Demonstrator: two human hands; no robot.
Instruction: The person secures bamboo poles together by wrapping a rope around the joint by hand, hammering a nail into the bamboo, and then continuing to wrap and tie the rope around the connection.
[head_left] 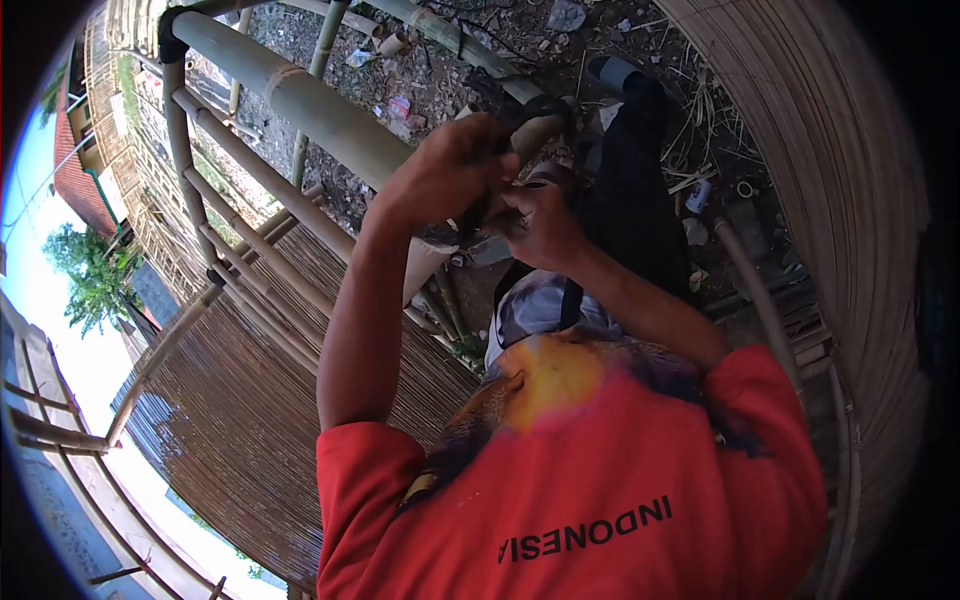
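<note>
A thick green bamboo pole (330,120) runs from the upper left down to my hands, where it meets another bamboo end (540,130). A black rubber-like strap (545,105) is wound around this joint. My left hand (445,170) is closed at the joint, fingers curled on the dark strap. Just below and to the right, my right hand (537,228) pinches what looks like the same strap, close to the left fingers. The strap's ends are partly hidden by my fingers and in shadow.
Thinner bamboo rails (250,225) form a frame at the left, with another black-wrapped corner (172,35) at the top. Woven slat screens (250,420) stand left and right. Litter and bamboo scraps (395,43) lie on the dirt ground. A small cylinder (698,197) lies at the right.
</note>
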